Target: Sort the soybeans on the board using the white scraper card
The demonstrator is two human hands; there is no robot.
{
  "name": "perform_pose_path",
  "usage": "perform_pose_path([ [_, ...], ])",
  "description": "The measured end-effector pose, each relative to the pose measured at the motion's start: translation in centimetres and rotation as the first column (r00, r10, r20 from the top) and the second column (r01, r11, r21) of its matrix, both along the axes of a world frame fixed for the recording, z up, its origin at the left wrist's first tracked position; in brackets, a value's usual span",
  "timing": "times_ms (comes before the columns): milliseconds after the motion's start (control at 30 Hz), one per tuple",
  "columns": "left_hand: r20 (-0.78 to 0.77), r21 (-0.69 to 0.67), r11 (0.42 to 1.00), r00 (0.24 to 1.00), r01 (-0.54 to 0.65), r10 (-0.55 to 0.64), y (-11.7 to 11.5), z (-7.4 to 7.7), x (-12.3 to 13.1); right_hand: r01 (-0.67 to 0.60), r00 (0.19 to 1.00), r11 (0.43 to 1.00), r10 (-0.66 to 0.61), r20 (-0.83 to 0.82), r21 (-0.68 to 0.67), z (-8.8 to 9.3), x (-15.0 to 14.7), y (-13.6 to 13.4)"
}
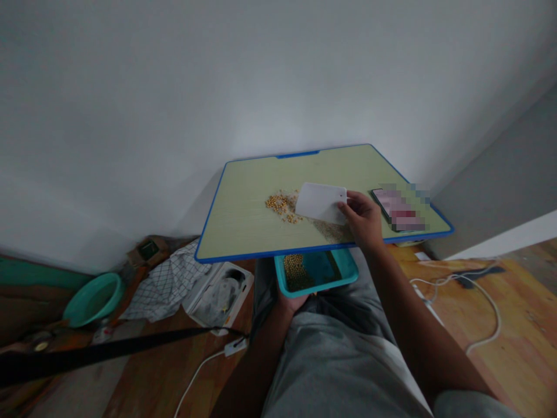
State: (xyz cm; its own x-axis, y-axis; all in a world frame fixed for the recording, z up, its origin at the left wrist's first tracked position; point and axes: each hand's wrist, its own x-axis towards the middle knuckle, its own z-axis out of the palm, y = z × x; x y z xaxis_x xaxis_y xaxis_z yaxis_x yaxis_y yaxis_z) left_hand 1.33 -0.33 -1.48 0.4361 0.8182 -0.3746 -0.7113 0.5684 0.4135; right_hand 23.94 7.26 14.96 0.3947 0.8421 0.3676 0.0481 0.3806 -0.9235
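A pale green table point(243, 226) with a blue rim stands before me. My right hand point(363, 217) grips the right end of a flat white scraper point(322, 202), its thumb on top. The scraper's left edge touches or nearly touches a loose patch of yellow beans point(281, 203). Small dark grains point(331, 229) lie below the scraper, toward the table's front edge. My left hand point(293, 301) is wrapped under a turquoise tray point(350, 268), holding it below the front edge. Yellow beans and dark grains lie in the tray's left part.
A phone point(395, 209), partly blurred out, lies at the table's right. On the floor at left are a green basin point(93, 299), a checked cloth point(165, 284) and an open white box point(221, 296). White cables point(496, 313) run over the floor at right.
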Motion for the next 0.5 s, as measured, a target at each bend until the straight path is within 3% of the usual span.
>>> perform_pose_path([
  [333, -0.031, -0.023, 1.000, 1.000, -0.002, 0.002, -0.02, -0.16, -0.18, 0.015, 0.999, 1.000, -0.015, 0.040, 0.002, 0.01, 0.04, -0.13],
  [500, -0.012, 0.010, 1.000, 1.000, 0.028, -0.028, -0.10, 0.59, -0.02, 0.047, 0.998, 0.999, -0.047, 0.028, 0.009, -0.10, -0.01, -0.09],
])
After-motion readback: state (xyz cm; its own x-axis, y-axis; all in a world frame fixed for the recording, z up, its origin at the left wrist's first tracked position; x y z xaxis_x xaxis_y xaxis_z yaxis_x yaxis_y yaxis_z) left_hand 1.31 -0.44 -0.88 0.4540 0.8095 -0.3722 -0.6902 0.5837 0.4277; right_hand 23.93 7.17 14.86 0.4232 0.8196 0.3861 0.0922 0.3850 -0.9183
